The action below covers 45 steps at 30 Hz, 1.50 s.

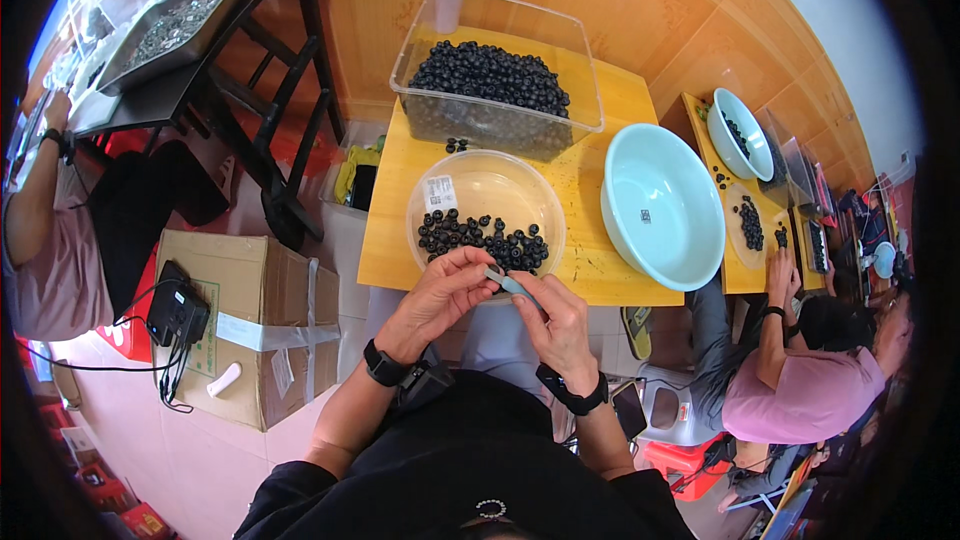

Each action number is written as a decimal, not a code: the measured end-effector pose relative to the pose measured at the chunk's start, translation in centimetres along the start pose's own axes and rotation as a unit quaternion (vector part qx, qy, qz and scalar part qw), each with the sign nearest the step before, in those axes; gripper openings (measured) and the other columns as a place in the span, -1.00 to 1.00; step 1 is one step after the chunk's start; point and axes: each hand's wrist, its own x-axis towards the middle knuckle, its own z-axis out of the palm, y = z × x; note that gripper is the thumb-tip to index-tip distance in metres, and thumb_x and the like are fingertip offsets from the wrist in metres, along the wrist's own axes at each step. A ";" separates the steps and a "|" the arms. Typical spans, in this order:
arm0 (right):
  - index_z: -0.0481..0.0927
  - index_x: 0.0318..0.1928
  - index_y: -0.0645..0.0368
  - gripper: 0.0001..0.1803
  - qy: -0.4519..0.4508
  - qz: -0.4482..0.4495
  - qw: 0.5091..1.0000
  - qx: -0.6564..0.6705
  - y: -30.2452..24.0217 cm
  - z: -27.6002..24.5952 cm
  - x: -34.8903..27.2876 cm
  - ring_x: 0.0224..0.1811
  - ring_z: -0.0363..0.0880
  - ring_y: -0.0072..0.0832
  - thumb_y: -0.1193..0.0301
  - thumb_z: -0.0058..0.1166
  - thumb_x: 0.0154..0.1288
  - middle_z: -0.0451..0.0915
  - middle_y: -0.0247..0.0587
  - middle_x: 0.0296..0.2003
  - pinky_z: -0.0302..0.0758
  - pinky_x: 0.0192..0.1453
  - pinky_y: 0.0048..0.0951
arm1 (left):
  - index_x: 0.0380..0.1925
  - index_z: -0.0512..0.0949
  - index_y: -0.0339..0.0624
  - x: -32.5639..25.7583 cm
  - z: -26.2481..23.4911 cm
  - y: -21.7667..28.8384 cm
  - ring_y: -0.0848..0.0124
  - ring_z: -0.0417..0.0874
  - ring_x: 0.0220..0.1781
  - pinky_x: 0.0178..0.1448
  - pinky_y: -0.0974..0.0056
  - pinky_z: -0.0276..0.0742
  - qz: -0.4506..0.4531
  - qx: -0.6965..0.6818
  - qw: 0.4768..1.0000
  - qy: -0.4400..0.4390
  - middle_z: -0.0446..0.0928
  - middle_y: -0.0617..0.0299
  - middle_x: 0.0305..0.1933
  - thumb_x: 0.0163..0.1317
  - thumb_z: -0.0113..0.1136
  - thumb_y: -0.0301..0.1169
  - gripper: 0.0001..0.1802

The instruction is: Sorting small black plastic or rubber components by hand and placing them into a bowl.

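My left hand (450,290) is closed in a pinch on a small black round part (492,270), mostly hidden by the fingertips. In my right hand (553,324) is a small tool with a light blue handle (518,288). Its greyish tip meets the black part between my hands; the exact shape of the tip is too small to tell. Just beyond my fingers, a shallow clear round tray (488,172) carries a heap of similar black parts (458,233) along its near side. Both hands are above the near rim of this tray.
A clear rectangular bin (560,140) full of black parts stands at the back of the yellow table (388,250). To the right is a light blue basin (665,205). A cardboard box (235,330) sits on the floor at left. Other people work on both sides.
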 end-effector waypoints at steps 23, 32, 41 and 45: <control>0.59 -0.15 0.30 -0.79 0.062 0.089 0.994 0.006 4.8 -0.9 -0.4 -0.47 0.53 -0.27 0.50 0.07 0.20 0.54 -0.05 -0.47 0.42 -0.36 -0.41 | -0.27 0.52 -0.23 -0.8 0.4 0.9 0.49 0.63 -0.32 -0.19 0.47 0.61 -0.010 0.018 1.000 -0.022 0.59 0.14 -0.27 0.19 0.15 -0.55 -0.89; 0.57 -0.14 0.28 -0.76 0.011 0.146 0.959 0.241 0.8 0.9 0.3 -0.45 0.43 -0.66 0.49 0.16 0.16 0.55 -0.33 -0.45 0.37 -0.38 -0.60 | -0.25 0.51 -0.23 -0.6 0.7 0.3 0.46 0.63 -0.27 -0.17 0.45 0.61 -0.012 0.026 0.999 0.020 0.58 0.17 -0.27 0.19 0.14 -0.56 -0.88; 0.57 -0.32 0.25 -0.85 -0.024 0.185 0.923 0.338 0.9 2.7 0.7 -0.47 0.35 -0.79 0.46 0.22 0.12 0.50 -0.46 -0.53 0.32 -0.40 -0.69 | -0.27 0.47 -0.25 -1.2 0.0 0.6 0.47 0.61 -0.33 -0.21 0.46 0.58 -0.025 0.093 0.995 0.023 0.56 0.22 -0.33 0.15 0.18 -0.57 -0.86; 0.56 -0.28 0.26 -0.84 -0.015 0.206 0.906 0.369 0.9 2.5 0.6 -0.43 0.40 -0.77 0.48 0.21 0.12 0.53 -0.43 -0.51 0.38 -0.34 -0.65 | -0.28 0.47 -0.24 -1.1 0.1 0.6 0.48 0.61 -0.33 -0.21 0.46 0.58 -0.044 0.100 0.994 0.016 0.55 0.22 -0.35 0.14 0.19 -0.57 -0.85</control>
